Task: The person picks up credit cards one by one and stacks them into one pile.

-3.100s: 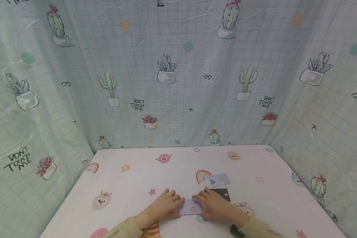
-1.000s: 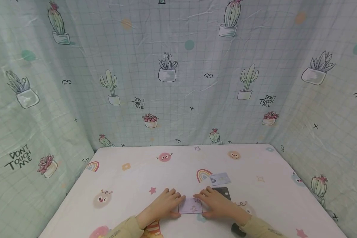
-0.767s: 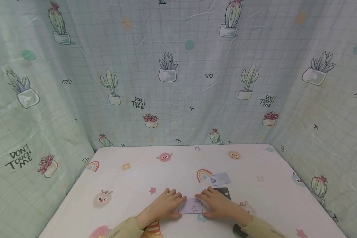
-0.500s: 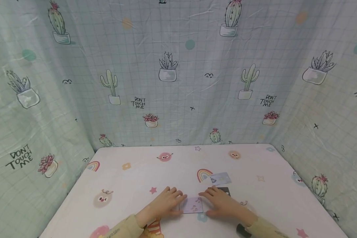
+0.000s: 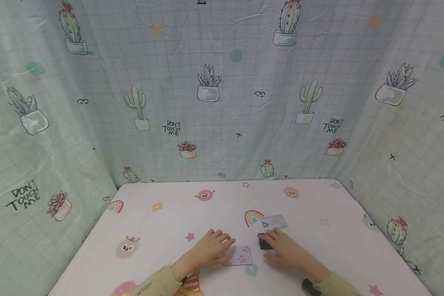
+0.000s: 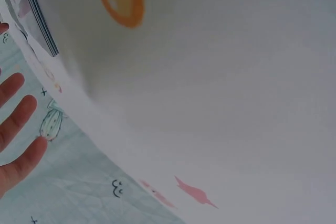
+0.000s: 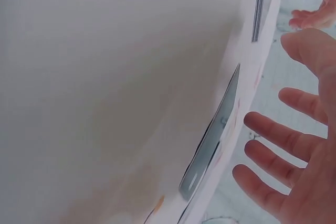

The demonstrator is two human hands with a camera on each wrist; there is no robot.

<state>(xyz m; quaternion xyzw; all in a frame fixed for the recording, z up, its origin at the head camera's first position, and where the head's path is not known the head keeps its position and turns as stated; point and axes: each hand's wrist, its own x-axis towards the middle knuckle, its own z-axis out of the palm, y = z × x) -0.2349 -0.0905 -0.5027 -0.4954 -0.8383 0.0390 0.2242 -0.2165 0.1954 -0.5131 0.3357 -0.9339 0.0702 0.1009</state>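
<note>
A small stack of cards with a lilac top card [image 5: 240, 255] lies flat on the table; its layered edge shows in the left wrist view. Beside its left end, my left hand [image 5: 211, 249] hovers with relaxed, spread fingers, and its fingertips overlap the card's corner in the head view. To the right of the stack is a black card [image 5: 264, 243], partly hidden under my right hand [image 5: 286, 250]. In the right wrist view that hand's fingers [image 7: 273, 132] are spread and apart from the black card [image 7: 210, 137], which lies on the table.
A pale card [image 5: 275, 221] lies just behind the black one. The table [image 5: 163, 230] has a printed white cover with rainbows, stars and faces. Cactus-patterned curtains [image 5: 222, 119] enclose the back and both sides. A dark object [image 5: 311, 286] sits at the right wrist.
My right hand has left the lilac stack and moved right, over the black card. My left hand has lifted its fingers slightly from the stack's left end. The stack stays put.
</note>
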